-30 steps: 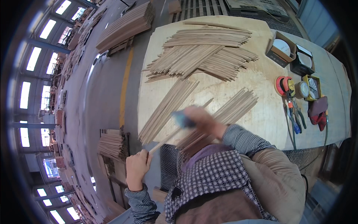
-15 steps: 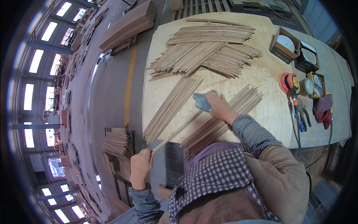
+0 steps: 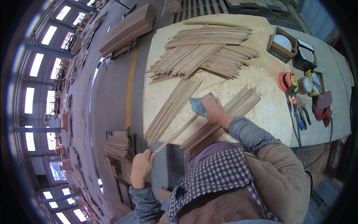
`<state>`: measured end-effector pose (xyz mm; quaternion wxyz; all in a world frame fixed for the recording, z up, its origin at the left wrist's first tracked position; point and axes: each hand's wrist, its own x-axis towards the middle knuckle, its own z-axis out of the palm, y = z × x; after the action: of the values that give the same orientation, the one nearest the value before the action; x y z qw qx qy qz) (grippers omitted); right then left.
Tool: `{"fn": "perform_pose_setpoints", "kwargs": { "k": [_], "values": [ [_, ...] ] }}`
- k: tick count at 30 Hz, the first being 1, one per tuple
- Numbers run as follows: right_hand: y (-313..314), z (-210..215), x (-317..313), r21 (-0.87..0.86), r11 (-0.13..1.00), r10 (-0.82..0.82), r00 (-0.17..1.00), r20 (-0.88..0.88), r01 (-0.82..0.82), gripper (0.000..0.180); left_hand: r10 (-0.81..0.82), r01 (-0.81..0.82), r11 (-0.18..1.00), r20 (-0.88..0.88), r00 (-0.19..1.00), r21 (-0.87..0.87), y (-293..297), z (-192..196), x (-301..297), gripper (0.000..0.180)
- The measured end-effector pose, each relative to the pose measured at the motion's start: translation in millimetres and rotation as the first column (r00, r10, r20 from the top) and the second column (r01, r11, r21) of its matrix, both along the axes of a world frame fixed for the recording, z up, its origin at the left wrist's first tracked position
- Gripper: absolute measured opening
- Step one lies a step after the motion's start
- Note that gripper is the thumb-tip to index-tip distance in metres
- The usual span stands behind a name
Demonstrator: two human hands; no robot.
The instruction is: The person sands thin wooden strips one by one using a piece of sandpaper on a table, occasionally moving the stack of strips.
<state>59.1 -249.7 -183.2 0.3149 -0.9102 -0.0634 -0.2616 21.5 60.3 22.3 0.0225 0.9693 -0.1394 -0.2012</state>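
My left hand [image 3: 143, 164] is closed around the near end of a thin wooden strip [image 3: 175, 134], just off the table's near left edge. The strip slants up to the right over the pale board tabletop [image 3: 276, 112]. At its far end my right hand [image 3: 215, 109] grips a blue-green cloth [image 3: 200, 104]; the strip's tip is hidden under it. A bundle of strips [image 3: 171, 112] lies to the left of the held one. To its right, partly under my right forearm, lies another bundle [image 3: 238, 102], whose near part looks darker and redder.
Crossed piles of strips [image 3: 209, 37] cover the far part of the table. On the right are boxes of round discs [image 3: 282, 43], a red sander [image 3: 286, 82], a tin [image 3: 305, 85], pliers [image 3: 305, 112] and a dark red cloth [image 3: 322, 106]. More strips [image 3: 118, 145] are stacked low at left.
My right hand and the cloth have shifted slightly left and down, toward my left hand. The left hand keeps its hold and has moved very little.
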Motion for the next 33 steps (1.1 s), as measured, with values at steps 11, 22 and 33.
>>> {"fn": "perform_pose_setpoints", "kwargs": {
  "k": [11,22,33],
  "values": [
    [78.1,75.6,2.5,0.204,0.787,0.580,0.811,0.076,-0.582,0.023,0.066,0.155,0.960,0.725,0.686,-0.235,-14.6,49.8,-6.5,0.020],
    [42.2,87.0,18.1,0.718,-0.645,0.458,0.885,0.088,0.262,0.024,-0.003,0.164,0.964,0.612,0.791,-0.207,-46.7,-60.1,-40.9,0.043],
    [-24.6,2.5,-21.9,0.731,0.582,0.013,0.894,-0.448,0.358,0.041,-0.093,0.079,0.996,0.429,0.899,0.050,0.2,-78.0,-66.5,0.021]
  ]
}}
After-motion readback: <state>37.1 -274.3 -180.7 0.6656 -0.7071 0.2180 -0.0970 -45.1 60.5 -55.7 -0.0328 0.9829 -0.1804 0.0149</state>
